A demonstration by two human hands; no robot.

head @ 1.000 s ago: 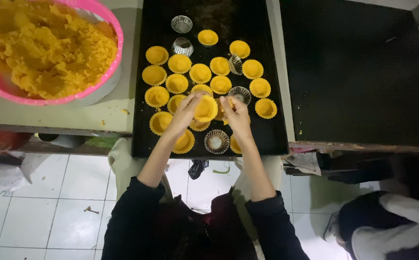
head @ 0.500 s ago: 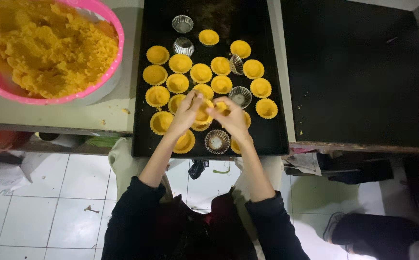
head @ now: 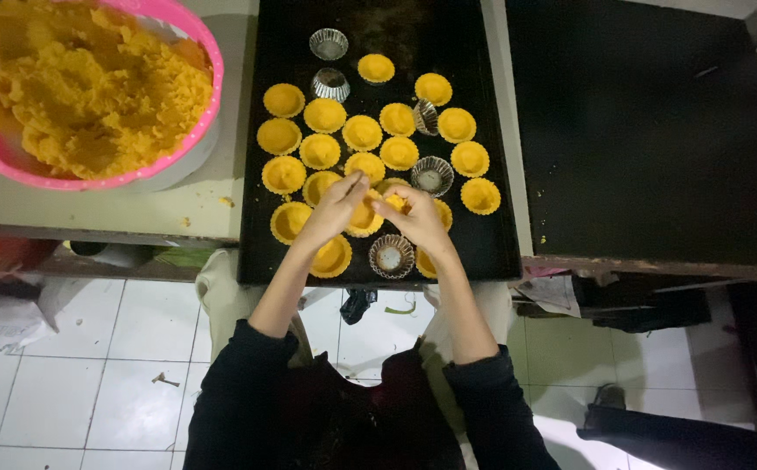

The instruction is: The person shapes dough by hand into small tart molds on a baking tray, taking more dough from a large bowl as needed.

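Hands at near edge of black baking tray (head: pixel 500 235): left hand (head: pixel 337 211) and right hand (head: pixel 418 218) pinch together on one dough-lined tart mould (head: pixel 366 215). Just nearer than right hand: empty fluted tin mould (head: pixel 392 256). Beyond hands: rows of filled yellow tart shells (head: pixel 362 133). Far left: pink basin of yellow dough (head: pixel 74 87).

left hand (head: pixel 337 209): fingers curled on yellow dough tart shell (head: pixel 363 218)
right hand (head: pixel 418 218): pinching same shell, fingertips meet left's
empty fluted tin (head: pixel 392 256): just below right hand
black tray (head: pixel 500 235): under both
pink dough bowl (head: pixel 209 104): far upper-left of left hand
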